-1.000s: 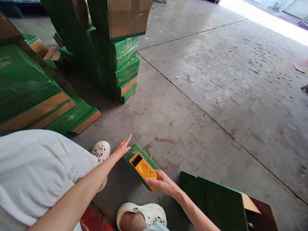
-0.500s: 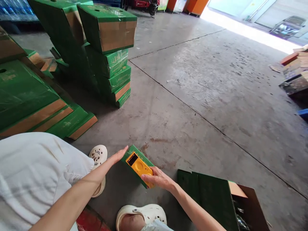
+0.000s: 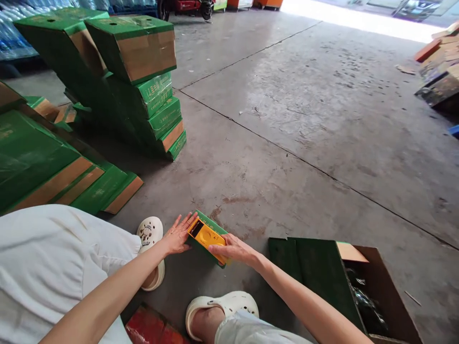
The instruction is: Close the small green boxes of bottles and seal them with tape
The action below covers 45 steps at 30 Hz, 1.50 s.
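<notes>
My right hand [image 3: 234, 247] is closed around the lower end of a yellow multimeter [image 3: 206, 236], thumb on its face. The meter has a dark display window and a round dial. Just beneath it is a small green box [image 3: 215, 224], partly covered by the meter; whether the right fingers also grip this box is hidden. My left hand [image 3: 179, 234] has its fingers spread and lies beside the display end of the meter, with fingertips near the box's corner. Whether these fingertips touch the box or the meter I cannot tell.
A leaning stack of green cartons [image 3: 150, 52] stands at the left, with more cartons [image 3: 39, 157] nearer. An open green carton [image 3: 322, 277] with shiny dark wrapped contents lies at lower right. White clogs [image 3: 229, 306] and a red object [image 3: 150, 327] are below. Cardboard [image 3: 441, 67] lies far right.
My left hand has turned from edge-on to flat, its fingers now spread by the box. The multimeter stays in my right hand. The camera view has shifted slightly.
</notes>
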Tool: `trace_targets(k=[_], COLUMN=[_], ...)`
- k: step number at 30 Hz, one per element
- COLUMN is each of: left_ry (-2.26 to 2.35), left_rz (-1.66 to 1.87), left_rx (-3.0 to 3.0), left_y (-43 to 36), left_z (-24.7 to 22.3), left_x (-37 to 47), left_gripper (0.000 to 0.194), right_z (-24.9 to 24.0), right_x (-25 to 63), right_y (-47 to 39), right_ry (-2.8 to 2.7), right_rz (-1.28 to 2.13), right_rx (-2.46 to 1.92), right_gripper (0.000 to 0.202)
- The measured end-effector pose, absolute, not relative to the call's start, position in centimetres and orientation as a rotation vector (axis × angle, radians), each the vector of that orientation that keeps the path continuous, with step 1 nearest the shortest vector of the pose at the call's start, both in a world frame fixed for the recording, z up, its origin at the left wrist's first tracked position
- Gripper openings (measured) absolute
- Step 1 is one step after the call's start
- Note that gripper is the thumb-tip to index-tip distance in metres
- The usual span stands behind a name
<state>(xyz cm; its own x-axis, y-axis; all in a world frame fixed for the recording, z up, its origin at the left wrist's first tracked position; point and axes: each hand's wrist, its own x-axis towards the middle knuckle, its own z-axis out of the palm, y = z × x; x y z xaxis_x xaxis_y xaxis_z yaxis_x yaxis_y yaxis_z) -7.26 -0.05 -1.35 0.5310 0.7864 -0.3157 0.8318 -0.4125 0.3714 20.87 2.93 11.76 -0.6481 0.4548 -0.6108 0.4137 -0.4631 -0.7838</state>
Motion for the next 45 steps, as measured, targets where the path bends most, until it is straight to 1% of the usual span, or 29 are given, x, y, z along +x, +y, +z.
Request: trace_targets(k=[3, 7, 12, 19, 22, 28, 32, 35, 40, 45], left_ry=[1.356, 1.370, 1.391, 1.461, 1.468, 1.165, 1.077, 1.062, 1.065, 1.073], left_rz=[-0.193, -0.182, -0.184, -0.165, -0.162, -0.137, -0.131, -0.137, -0.178, -0.189], left_rx=[2.328, 2.383, 2.417, 2.494, 2.501, 2.608, 2.633, 2.628, 2.592, 2.572], left_y=[-0.1, -0.3, -0.5, -1.2, -1.8, -1.5, -0.8, -0.8, -1.0, -1.0], left_z=[-0.8, -0.8, -0.8, -0.5, -0.8, -1.5, -1.7, -1.6, -1.2, -0.6], left_x=[-6.9, -6.9, -7.0, -6.1, -4.2, 0.8, 1.2, 0.8, 0.6, 0.6], left_gripper=[0.120, 0.121, 0.128, 0.140, 0.144, 0.141, 0.134, 0.130, 0.126, 0.131], right_z=[12.0, 12.9, 13.0, 11.0, 10.7, 10.6, 11.4, 12.9, 15.1, 14.7], right_x=[22.1, 25.7, 29.7, 30.1, 29.9, 29.7, 30.2, 32.4, 36.6, 36.4], right_y=[2.9, 2.1, 0.1, -0.8, -0.7, -1.2, -2.5, -4.6, -8.9, -9.8], right_ry=[-1.668, -1.771, -1.671, -1.829, -1.803, -1.797, -1.748, -1.696, -1.645, -1.707], right_rz=[2.320, 2.307, 2.381, 2.204, 2.220, 2.180, 2.154, 2.162, 2.078, 1.900], right_rx=[-1.344, -1.459, -1.550, -1.723, -1.719, -1.734, -1.683, -1.668, -1.873, -2.048], right_gripper=[0.055, 0.056, 0.063, 0.066, 0.066, 0.061, 0.059, 0.056, 0.059, 0.050])
